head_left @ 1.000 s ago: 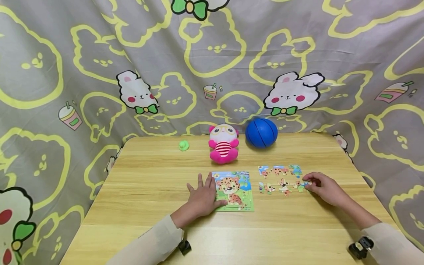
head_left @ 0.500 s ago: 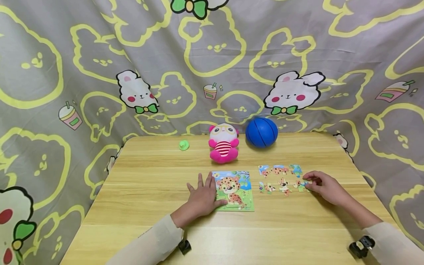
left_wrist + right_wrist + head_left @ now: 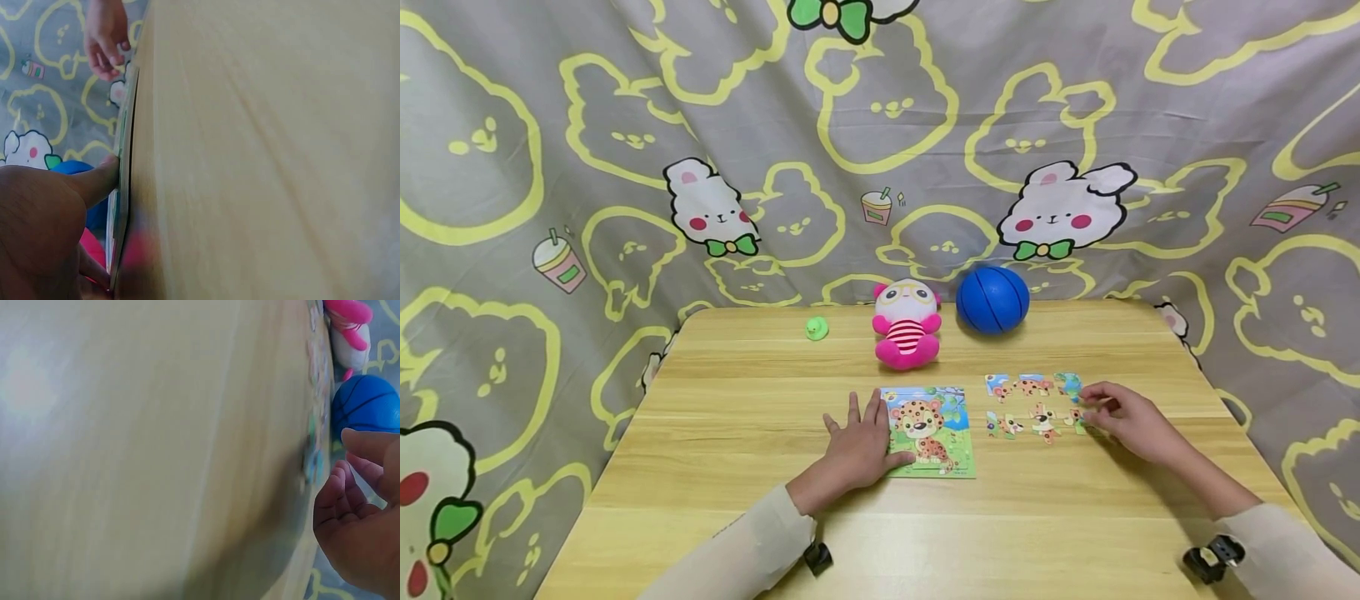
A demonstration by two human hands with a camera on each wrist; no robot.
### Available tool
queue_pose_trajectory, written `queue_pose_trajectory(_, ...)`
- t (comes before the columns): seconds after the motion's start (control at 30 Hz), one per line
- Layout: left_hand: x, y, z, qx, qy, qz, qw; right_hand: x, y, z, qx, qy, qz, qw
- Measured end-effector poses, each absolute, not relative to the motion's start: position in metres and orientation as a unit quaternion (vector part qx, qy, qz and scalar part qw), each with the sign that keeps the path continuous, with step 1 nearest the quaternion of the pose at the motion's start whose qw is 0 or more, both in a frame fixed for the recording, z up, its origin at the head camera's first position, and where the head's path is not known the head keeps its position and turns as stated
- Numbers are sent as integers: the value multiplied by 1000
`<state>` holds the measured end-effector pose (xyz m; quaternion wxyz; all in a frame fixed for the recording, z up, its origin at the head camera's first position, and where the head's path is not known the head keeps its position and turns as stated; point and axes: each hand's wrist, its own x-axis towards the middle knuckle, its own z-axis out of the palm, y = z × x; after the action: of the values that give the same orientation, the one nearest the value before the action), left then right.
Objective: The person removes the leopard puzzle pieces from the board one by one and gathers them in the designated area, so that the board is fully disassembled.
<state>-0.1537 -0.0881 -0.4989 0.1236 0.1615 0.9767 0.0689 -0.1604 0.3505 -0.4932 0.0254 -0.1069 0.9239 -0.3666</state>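
My left hand point(image 3: 857, 446) lies spread at the left edge of a square leopard jigsaw board point(image 3: 942, 421), its thumb over the lower part of the picture. In the left wrist view the thumb point(image 3: 97, 184) rests on the board, seen edge-on. To the right, loose jigsaw pieces form an upper row point(image 3: 1033, 387) and a lower row point(image 3: 1042, 423). My right hand point(image 3: 1135, 425) hovers at their right ends, fingers bent and covering part of the lower row's end. The right wrist view shows its thumb and fingers apart, nothing between them, close over the pieces point(image 3: 314, 464).
Along the back of the wooden table point(image 3: 760, 517) are a green toy duck point(image 3: 816, 329), a pink-and-white plush panda point(image 3: 907, 327) and a blue ball point(image 3: 992, 301). A patterned curtain point(image 3: 925, 125) hangs behind and at both sides.
My right hand has shifted slightly left, and its fingertips now overlap the right ends of the rows more. The left hand and the board stay put.
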Motion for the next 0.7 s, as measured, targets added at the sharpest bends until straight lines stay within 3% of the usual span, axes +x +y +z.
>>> queue_pose_trajectory(0.37, -153, -88, -499, 161, 977, 68, 125, -161, 312, -481, -141, 910, -391, 11)
queue_pose_trajectory(0.7, -156, -89, -500, 161, 976, 68, 133, -163, 258, -483, -181, 891, -414, 39)
